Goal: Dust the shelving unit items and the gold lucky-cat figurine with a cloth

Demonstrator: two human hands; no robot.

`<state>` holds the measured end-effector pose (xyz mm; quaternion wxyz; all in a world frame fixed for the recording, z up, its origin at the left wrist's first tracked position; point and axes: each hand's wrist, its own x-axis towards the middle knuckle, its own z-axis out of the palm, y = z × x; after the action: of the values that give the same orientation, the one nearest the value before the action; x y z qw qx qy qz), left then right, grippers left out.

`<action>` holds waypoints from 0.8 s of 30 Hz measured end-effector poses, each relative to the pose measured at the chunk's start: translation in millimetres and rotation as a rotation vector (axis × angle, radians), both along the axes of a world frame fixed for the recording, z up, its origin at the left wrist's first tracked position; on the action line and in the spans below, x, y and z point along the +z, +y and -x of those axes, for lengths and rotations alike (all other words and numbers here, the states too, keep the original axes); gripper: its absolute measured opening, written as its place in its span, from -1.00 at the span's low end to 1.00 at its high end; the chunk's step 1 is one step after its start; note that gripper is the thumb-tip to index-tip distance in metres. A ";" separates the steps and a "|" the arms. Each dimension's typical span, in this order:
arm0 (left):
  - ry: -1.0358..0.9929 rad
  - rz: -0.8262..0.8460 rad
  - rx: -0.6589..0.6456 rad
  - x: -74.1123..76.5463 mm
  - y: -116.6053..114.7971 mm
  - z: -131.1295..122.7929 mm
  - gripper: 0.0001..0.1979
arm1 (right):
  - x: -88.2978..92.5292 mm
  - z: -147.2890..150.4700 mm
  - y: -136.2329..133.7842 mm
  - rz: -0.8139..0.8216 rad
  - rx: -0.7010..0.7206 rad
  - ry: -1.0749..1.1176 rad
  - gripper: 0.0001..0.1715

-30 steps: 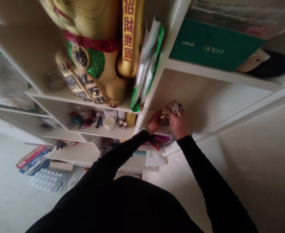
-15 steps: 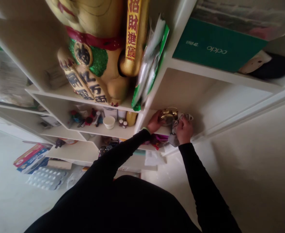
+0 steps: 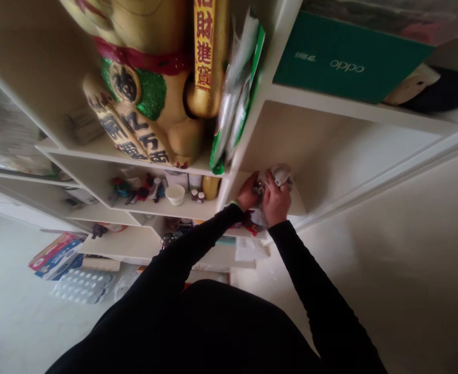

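My left hand (image 3: 247, 193) is wrapped round the side of a small shiny gold object (image 3: 259, 184), which is now almost wholly hidden between my hands. A crumpled grey and white cloth (image 3: 282, 174) is bunched in my right hand (image 3: 276, 201), pressed over the gold object. Both hands are close together above a low white shelf (image 3: 299, 205) in the cabinet. Part of the cloth hangs below the right hand.
A large gold lucky cat figure (image 3: 147, 93) stands on the upper left shelf, beside green-edged plastic packets (image 3: 239, 98). A green box (image 3: 349, 59) sits upper right. Left of my hands are a white cup (image 3: 175, 195) and small bottles (image 3: 198, 196). Boxes (image 3: 59, 254) lie on the floor.
My right hand has moved left with the cloth, over the gold object, which was in plain view before. My left hand stays at the object's side. The view has shifted slightly.
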<state>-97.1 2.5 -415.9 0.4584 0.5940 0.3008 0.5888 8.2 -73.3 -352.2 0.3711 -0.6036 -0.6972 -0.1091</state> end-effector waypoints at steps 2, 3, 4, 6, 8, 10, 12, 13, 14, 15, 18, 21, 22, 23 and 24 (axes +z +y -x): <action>0.004 0.027 0.027 3.2 -2.4 -1.1 -0.21 | -5.1 2.2 -3.3 0.011 0.016 -0.052 -0.37; 0.000 0.038 0.033 5.3 -3.2 -2.1 -0.25 | -6.5 3.7 -4.5 0.023 0.033 -0.078 -0.39; -0.014 0.041 0.026 7.5 -3.8 -3.2 -0.30 | -7.3 5.2 -5.4 0.036 0.051 -0.098 -0.40; -0.048 0.035 -0.014 11.5 -3.9 -4.8 -0.41 | -7.6 7.4 -6.1 0.056 0.078 -0.123 -0.42; -0.061 0.024 -0.044 13.7 -3.2 -4.5 -0.45 | -7.4 7.1 -6.5 0.072 0.092 -0.145 -0.42; -0.042 0.019 -0.031 13.3 -2.3 -2.2 -0.39 | -8.2 4.0 -8.1 0.089 0.106 -0.156 -0.41; 0.000 0.026 -0.013 10.9 -1.7 1.1 -0.30 | -10.6 -0.4 -11.8 0.097 0.116 -0.149 -0.40; 0.017 0.031 -0.005 9.5 -1.4 2.5 -0.28 | -12.4 -2.6 -14.4 0.098 0.117 -0.147 -0.41; 0.027 0.034 -0.006 8.2 -1.0 3.5 -0.27 | -14.5 -4.7 -17.5 0.095 0.123 -0.141 -0.41; 0.029 0.030 -0.013 7.3 -0.6 4.0 -0.28 | -16.7 -6.8 -20.9 0.088 0.135 -0.124 -0.42; 0.007 0.012 -0.049 7.0 1.3 2.6 -0.32 | -21.3 -14.5 -30.8 0.024 0.172 0.035 -0.46; -0.014 0.036 -0.077 8.3 3.3 -0.5 -0.27 | -16.0 -24.7 -33.8 -0.102 0.113 0.231 -0.51; -0.023 0.044 -0.089 8.4 3.7 -1.3 -0.26 | -11.7 -27.6 -32.2 -0.150 0.072 0.274 -0.53; -0.033 0.050 -0.101 8.3 4.0 -1.8 -0.25 | -6.6 -29.7 -29.0 -0.194 0.034 0.304 -0.53; -0.041 0.053 -0.108 8.0 4.1 -2.0 -0.25 | -1.5 -30.5 -24.7 -0.224 0.007 0.322 -0.51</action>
<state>-95.2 6.6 -407.8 0.5110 0.5849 0.2743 0.5670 38.7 -98.0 -353.7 0.5432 -0.5656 -0.6144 -0.0867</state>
